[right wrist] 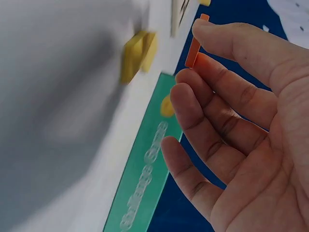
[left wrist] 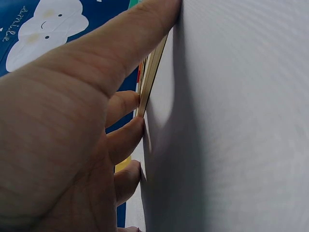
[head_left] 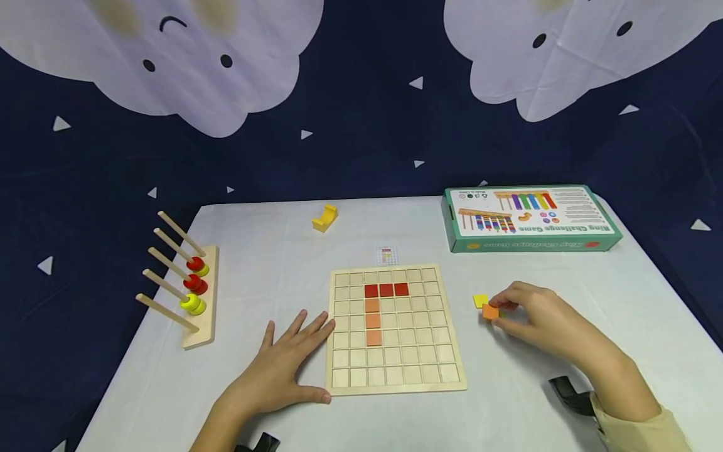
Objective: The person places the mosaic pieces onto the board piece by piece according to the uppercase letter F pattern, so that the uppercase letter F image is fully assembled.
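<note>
My right hand (head_left: 545,320) pinches a small orange square tile (head_left: 490,312) between thumb and fingertips; the right wrist view shows this tile (right wrist: 194,48) edge-on. Beside it on the table are yellow tiles (head_left: 480,301), seen blurred as a yellow shape (right wrist: 137,57) in the right wrist view. With fingers spread, my left hand (head_left: 282,370) touches the left side of a wooden grid board (head_left: 418,355). The board holds a row of three red tiles (head_left: 386,290). Below the leftmost red tile runs a column of three lighter orange tiles (head_left: 373,321).
Behind the board lies a small pattern card (head_left: 386,255). A wooden peg stand (head_left: 206,314) with red and yellow rings is at the left. A yellow curved block (head_left: 325,218) sits at the back, and a green game box (head_left: 533,243) at the back right.
</note>
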A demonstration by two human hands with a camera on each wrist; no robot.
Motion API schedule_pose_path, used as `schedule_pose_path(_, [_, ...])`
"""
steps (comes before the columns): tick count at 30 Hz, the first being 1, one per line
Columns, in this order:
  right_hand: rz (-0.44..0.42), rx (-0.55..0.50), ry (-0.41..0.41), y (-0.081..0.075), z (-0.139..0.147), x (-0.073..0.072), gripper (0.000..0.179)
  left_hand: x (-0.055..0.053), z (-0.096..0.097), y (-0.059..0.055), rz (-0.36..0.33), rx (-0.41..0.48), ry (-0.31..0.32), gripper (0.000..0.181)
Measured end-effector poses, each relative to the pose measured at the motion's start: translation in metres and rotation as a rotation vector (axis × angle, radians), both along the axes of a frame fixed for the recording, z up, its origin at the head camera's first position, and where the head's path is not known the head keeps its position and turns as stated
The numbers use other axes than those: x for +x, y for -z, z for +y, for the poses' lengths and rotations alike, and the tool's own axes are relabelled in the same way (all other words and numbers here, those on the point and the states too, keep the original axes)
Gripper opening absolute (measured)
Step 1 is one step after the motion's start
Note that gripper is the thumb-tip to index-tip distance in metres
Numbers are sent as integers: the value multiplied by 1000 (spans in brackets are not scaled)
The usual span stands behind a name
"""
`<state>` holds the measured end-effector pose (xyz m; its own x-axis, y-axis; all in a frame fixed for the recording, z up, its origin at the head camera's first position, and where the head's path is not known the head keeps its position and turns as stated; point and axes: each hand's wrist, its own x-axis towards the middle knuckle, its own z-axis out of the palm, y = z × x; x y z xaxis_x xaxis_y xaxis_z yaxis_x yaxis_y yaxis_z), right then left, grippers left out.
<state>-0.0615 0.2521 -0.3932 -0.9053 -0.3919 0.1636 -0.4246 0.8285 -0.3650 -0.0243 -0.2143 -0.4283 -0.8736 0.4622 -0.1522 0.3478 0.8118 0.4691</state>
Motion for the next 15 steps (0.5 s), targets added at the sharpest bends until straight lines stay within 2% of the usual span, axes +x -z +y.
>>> schedule_pose_path(15, [-89, 16, -181, -7, -55, -10, 16, -1, -1, -1, -12, -2, -2, 118])
